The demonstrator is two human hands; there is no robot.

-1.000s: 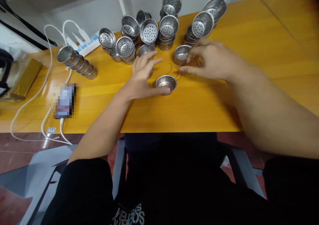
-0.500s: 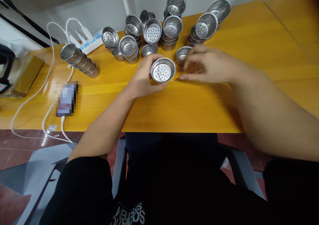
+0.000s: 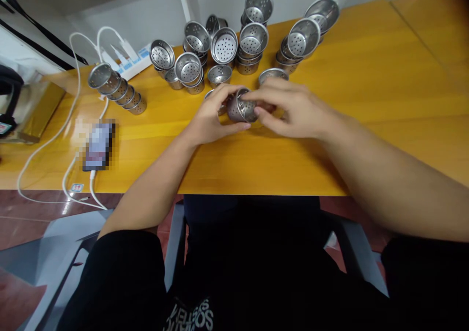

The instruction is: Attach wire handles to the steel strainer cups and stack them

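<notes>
A small perforated steel strainer cup point(image 3: 241, 109) is held on its side just above the yellow table point(image 3: 366, 92), between both my hands. My left hand point(image 3: 211, 116) grips it from the left, fingers curled round its rim. My right hand point(image 3: 289, 109) closes on it from the right, fingertips over its top. Whether the right hand also holds a thin wire handle is hidden. Behind my hands, another strainer cup point(image 3: 271, 74) and one more point(image 3: 219, 73) stand on the table.
Several stacks of steel strainer cups point(image 3: 249, 43) crowd the table's far side. A row of nested cups point(image 3: 117, 89) lies on its side at the left. A phone point(image 3: 97, 146), white cables point(image 3: 69, 126) and a power strip point(image 3: 126, 60) are at the left.
My left hand lifted the strainer cup off the table and tipped it on its side. My right hand moved left from the wire handles and closed onto the cup.
</notes>
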